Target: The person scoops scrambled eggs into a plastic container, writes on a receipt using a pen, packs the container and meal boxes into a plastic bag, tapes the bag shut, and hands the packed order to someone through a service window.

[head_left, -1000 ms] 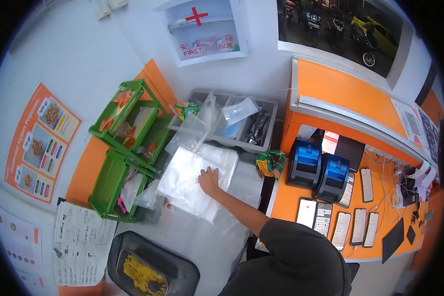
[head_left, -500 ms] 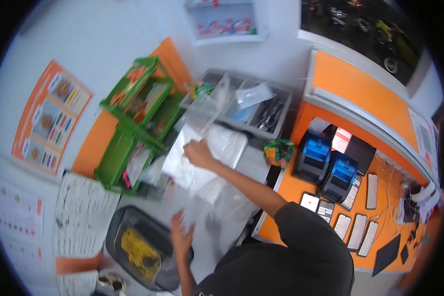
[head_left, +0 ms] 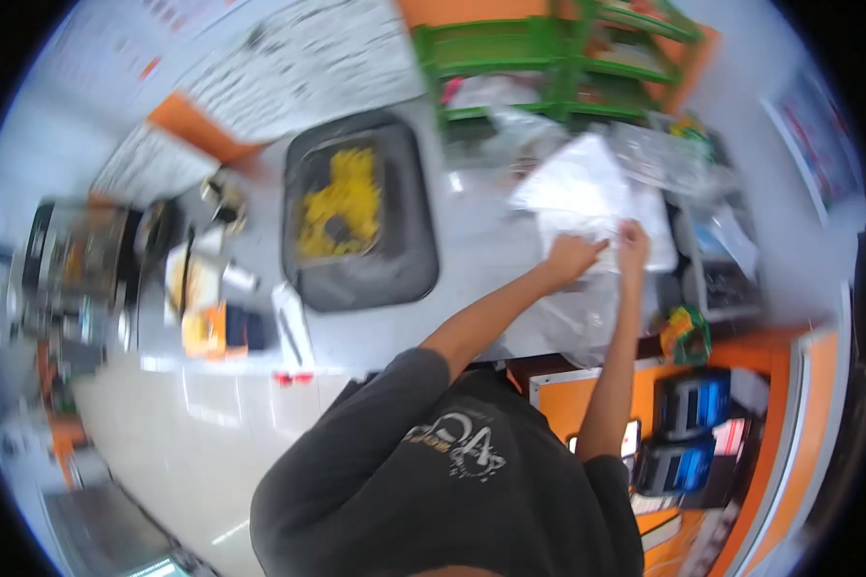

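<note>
Both my hands are close together over a pile of thin white sheets (head_left: 577, 183) on the metal counter, paper or plastic, I cannot tell which. My left hand (head_left: 575, 258) is closed, with its fingers pinched at the near edge of the top sheet. Right beside it, my right hand (head_left: 633, 242) also pinches that edge between thumb and fingers. Motion blur hides the exact grip. Clear plastic bags (head_left: 582, 313) lie under my wrists, and more crumpled clear plastic (head_left: 524, 135) sits behind the pile.
A dark tray (head_left: 419, 245) with yellow food stands left on the metal counter (head_left: 486, 221). Green racks (head_left: 491, 43) rise behind. A grey divided bin (head_left: 731, 288) is at the right. Blue-and-black devices (head_left: 688, 404) and phones occupy the orange desk. An orange box (head_left: 207, 332) lies far left.
My view has swung left and turned. My left hand has moved from beside the tray to the white sheets, joining my right hand at their near edge.
</note>
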A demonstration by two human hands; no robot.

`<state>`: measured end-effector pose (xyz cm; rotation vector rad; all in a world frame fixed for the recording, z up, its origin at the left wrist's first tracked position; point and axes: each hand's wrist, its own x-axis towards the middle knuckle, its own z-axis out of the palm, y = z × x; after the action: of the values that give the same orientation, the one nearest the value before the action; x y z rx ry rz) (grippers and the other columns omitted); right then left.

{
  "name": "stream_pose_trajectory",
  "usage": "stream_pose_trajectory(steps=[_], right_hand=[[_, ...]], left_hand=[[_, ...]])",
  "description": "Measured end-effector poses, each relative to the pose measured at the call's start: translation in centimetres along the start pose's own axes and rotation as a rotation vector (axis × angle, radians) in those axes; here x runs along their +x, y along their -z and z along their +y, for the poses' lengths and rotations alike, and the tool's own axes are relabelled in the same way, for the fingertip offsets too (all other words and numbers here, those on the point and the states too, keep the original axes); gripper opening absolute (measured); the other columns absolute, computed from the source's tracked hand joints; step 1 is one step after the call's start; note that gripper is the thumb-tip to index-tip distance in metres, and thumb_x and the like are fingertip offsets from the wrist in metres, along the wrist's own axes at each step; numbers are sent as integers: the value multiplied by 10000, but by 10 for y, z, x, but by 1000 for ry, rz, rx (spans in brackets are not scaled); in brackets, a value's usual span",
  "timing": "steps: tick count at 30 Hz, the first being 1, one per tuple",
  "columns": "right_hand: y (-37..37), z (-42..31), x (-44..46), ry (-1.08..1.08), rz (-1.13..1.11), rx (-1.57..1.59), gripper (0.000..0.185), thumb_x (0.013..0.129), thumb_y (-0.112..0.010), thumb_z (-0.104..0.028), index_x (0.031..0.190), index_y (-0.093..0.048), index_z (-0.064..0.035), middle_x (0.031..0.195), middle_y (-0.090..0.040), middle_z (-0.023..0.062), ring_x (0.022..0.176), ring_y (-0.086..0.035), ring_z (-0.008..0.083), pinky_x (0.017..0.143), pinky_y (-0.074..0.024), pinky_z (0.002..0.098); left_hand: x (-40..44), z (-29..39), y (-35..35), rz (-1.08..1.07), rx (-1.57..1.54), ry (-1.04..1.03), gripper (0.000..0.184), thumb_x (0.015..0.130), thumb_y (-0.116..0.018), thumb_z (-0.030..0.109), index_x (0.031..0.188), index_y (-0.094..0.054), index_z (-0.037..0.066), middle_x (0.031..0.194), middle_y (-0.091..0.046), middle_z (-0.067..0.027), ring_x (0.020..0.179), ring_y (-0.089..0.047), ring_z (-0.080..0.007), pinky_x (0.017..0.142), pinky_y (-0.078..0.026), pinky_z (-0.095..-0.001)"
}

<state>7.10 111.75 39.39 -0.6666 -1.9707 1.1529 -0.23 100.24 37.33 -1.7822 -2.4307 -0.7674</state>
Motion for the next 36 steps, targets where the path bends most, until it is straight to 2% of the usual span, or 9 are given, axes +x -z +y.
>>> stream_pose_trajectory(steps=[5, 6, 8, 11, 14, 18, 21, 24, 36], right_hand=[[23, -35, 1, 166, -99, -316, 150, 895, -460, -142, 858, -505, -4, 816, -511, 110, 762, -508, 222, 678, -421, 300], [23, -43, 2, 139, -161, -412, 160, 898, -457, -148, 858, -500, 0, 831, -507, 115, 766, -505, 227, 678, -421, 298], [11, -35, -2, 137, -215, -350, 184, 903, -450, -154, 939, -526, 10, 889, -532, 153, 812, -528, 258, 692, -432, 322], [-7, -22, -15, 216, -186, -170, 240, 906, -437, -146, 1039, -542, 24, 1003, -566, 202, 897, -551, 338, 731, -438, 366], [-2, -24, -24, 20, -165, -402, 241, 902, -440, -139, 1036, -544, 32, 1006, -577, 207, 890, -552, 365, 746, -438, 374], [-1, -34, -25, 423, 42, -491, 213, 900, -455, -168, 927, -530, 29, 839, -569, 183, 735, -519, 343, 703, -422, 358], [16, -45, -30, 73, 28, -366, 231, 911, -431, -170, 879, -526, 38, 822, -558, 160, 755, -512, 287, 729, -400, 321], [16, -69, -36, 26, 152, -79, 225, 912, -435, -168, 812, -483, 27, 759, -494, 96, 739, -452, 198, 726, -366, 277], [46, -199, -79, 242, 444, 157, 194, 892, -452, -144, 791, -482, 18, 774, -452, 73, 696, -443, 159, 654, -378, 256]], left_hand=[[-3, -15, 59, 469, -237, 211, 155, 705, -618, 219, 829, -587, 131, 737, -600, -32, 692, -567, -246, 520, -445, -392], [2, -19, 66, 591, -295, 202, 224, 674, -652, 228, 874, -587, 149, 902, -589, -49, 859, -551, -261, 626, -444, -384], [18, -27, 89, 391, -268, -195, 423, 632, -702, 209, 1031, -563, 176, 1156, -497, -52, 1057, -464, -276, 759, -438, -429], [42, -42, 56, -209, -94, -270, 590, 580, -751, 269, 1122, -519, 306, 1301, -350, -7, 1147, -395, -282, 885, -375, -552], [47, -48, 43, -292, -136, -212, 661, 547, -781, 269, 1126, -492, 399, 1340, -273, 35, 1221, -313, -272, 913, -271, -682], [54, -38, 30, -166, -262, -137, 627, 588, -756, 270, 1129, -493, 447, 1320, -293, 31, 1233, -289, -259, 870, -189, -771], [70, -41, 20, -182, -228, -107, 595, 576, -750, 373, 1093, -491, 509, 1337, -288, 51, 1262, -256, -288, 819, -119, -813], [75, -40, 43, -289, -129, -44, 609, 622, -724, 348, 1121, -438, 550, 1403, -213, 67, 1315, -152, -312, 830, -62, -816], [80, -54, -19, -42, 150, 165, 601, 639, -673, 445, 1183, -421, 483, 1426, -224, 9, 1329, -61, -358, 818, 26, -816]])
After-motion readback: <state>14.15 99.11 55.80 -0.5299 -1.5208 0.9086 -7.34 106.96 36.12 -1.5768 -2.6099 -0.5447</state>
